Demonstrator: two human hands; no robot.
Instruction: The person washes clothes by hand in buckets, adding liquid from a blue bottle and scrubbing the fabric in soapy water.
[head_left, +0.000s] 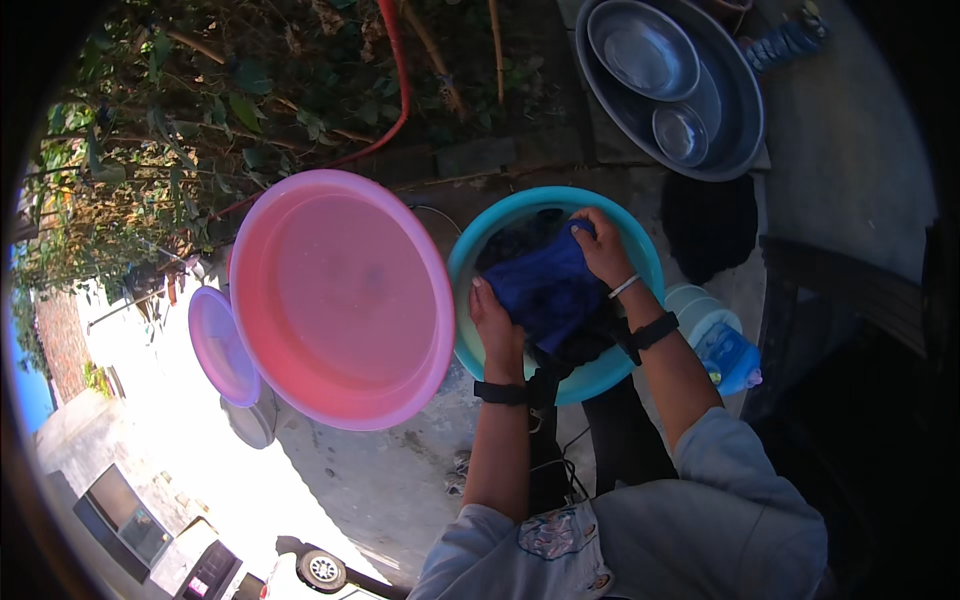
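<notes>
A dark blue cloth garment (551, 281) is spread between my two hands above the teal plastic basin (487, 217). My left hand (493, 315) grips its left edge near the basin's left side. At the garment's upper right corner, my right hand (600, 244) pinches the fabric between thumb and fingers. Dark wet cloth (517, 236) lies in the basin behind and below the garment, partly hidden by it. Each wrist wears a black strap, and a light bracelet (624, 286) circles the right wrist.
Left of the teal basin stands a large pink basin (352, 285) holding water, beside a smaller purple basin (217, 345). Metal basins (724, 142) sit at the upper right, above a dark cloth heap (709, 225). A blue detergent bottle (727, 358) and pale green bucket (697, 311) are right.
</notes>
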